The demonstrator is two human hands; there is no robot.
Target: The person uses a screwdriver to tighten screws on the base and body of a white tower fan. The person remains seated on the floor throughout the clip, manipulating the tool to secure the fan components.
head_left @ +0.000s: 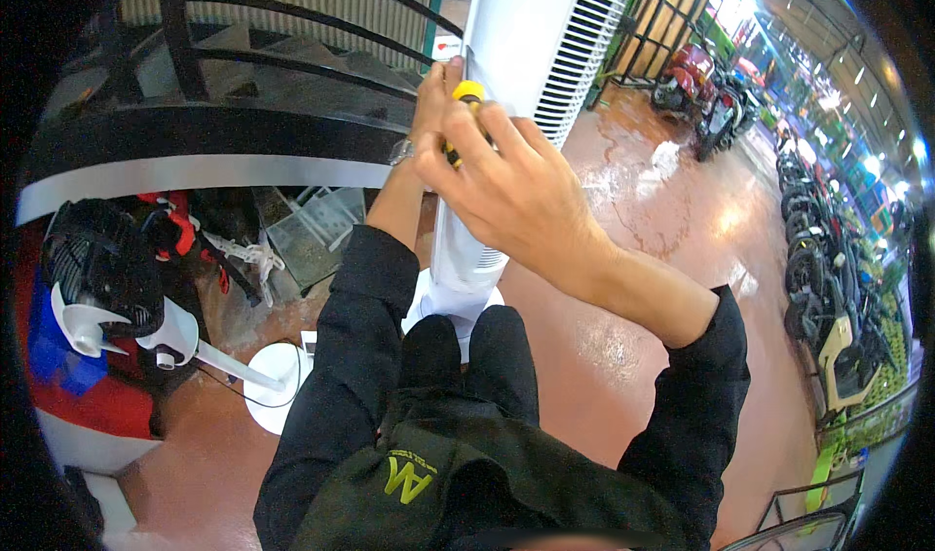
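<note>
A tall white tower unit (516, 40) with a slatted dark grille stands upright in front of me, its base near my knees. My right hand (516, 186) is closed around a yellow-and-black screwdriver (468, 91), whose handle shows between the fingers against the tower's left side. Just beyond it, my left hand (426, 113) reaches up to the same side of the tower, fingertips at its edge. Those fingers look pressed together, but the right hand covers most of them and I cannot see what they pinch.
A black-railed stair (292, 59) rises at the left. Below it are a white pedestal fan with a round base (278, 390), red and blue items, and a grey metal frame (317, 235). Parked motorcycles (828, 278) line the right side; others stand at the back.
</note>
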